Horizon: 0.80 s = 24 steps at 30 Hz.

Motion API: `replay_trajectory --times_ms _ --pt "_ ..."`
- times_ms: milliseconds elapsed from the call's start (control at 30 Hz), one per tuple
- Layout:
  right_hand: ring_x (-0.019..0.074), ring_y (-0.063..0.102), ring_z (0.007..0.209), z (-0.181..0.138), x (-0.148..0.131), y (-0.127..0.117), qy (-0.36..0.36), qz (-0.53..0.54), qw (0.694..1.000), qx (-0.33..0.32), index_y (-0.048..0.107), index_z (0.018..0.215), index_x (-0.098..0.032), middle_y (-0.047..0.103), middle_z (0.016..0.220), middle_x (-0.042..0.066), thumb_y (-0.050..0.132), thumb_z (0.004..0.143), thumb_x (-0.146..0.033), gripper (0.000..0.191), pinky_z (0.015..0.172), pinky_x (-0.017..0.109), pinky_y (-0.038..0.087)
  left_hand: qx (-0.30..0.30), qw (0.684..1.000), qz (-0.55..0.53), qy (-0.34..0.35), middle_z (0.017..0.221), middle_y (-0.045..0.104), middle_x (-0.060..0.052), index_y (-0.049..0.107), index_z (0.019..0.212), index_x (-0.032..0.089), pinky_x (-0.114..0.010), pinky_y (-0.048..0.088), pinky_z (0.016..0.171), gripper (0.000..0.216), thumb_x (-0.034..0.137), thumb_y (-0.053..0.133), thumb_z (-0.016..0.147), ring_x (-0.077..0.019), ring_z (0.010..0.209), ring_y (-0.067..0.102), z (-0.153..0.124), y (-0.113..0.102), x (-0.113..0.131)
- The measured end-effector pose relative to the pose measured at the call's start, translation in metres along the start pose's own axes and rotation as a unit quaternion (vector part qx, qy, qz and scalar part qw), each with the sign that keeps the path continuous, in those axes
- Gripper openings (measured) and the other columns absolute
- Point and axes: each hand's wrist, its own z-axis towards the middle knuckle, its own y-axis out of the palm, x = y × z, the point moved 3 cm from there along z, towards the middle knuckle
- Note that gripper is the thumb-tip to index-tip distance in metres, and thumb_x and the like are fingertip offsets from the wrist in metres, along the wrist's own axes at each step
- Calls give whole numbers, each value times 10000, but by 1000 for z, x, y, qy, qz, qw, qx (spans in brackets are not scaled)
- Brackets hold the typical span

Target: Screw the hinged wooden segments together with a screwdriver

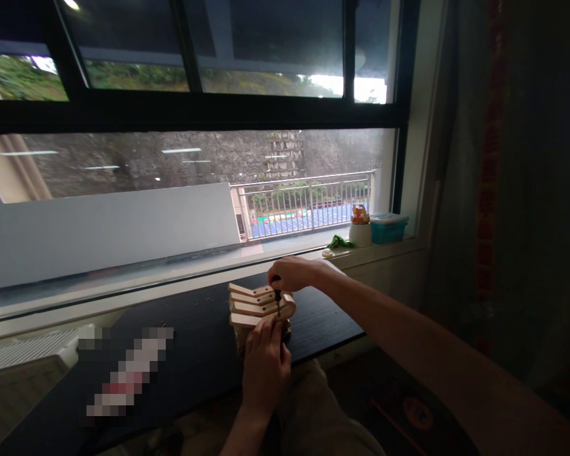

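A small stack of light wooden pieces (251,303) stands on a dark table (190,354) by the window. My right hand (292,273) is closed round the handle of a small screwdriver (278,303) that points straight down into the stack's right end. My left hand (265,367) grips the near side of the wooden stack, with its fingers curled over the near edge.
A blurred-out object (130,370) lies on the table's left part. On the window sill at the right stand a white cup (360,229), a teal box (388,227) and a green thing (341,242). A radiator (23,358) is at left.
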Motion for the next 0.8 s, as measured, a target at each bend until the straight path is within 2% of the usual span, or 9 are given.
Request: replay_trajectory --times_ms 367,500,633,800 --pt "210 640 860 7 2 4 38 -7 999 9 710 965 -160 708 950 118 498 803 -327 315 613 246 400 0 1000 5 7 1280 525 -107 503 1237 162 -446 360 1032 464 80 459 782 -260 1226 436 0 0 -1" --pt "207 642 843 4 3 1 37 -6 999 14 702 988 -201 710 955 88 515 788 -375 325 610 244 410 11 1000 -1 8 1276 528 -103 501 1237 171 -449 367 1026 470 73 453 779 -262 1220 443 0 0 0" --pt "179 634 854 0 2 1 15 -1 1000 20 691 1010 -251 712 961 39 508 788 -322 297 640 229 409 9 1000 2 5 1274 529 -105 514 1218 167 -447 368 1025 453 80 457 777 -264 1216 444 -1 1 -1" --pt "171 628 850 2 0 3 0 4 1000 14 702 987 -226 715 947 45 503 792 -289 285 653 226 398 0 1000 6 3 1267 531 -104 518 1218 164 -438 360 1031 450 89 458 778 -263 1214 443 0 1 -1"
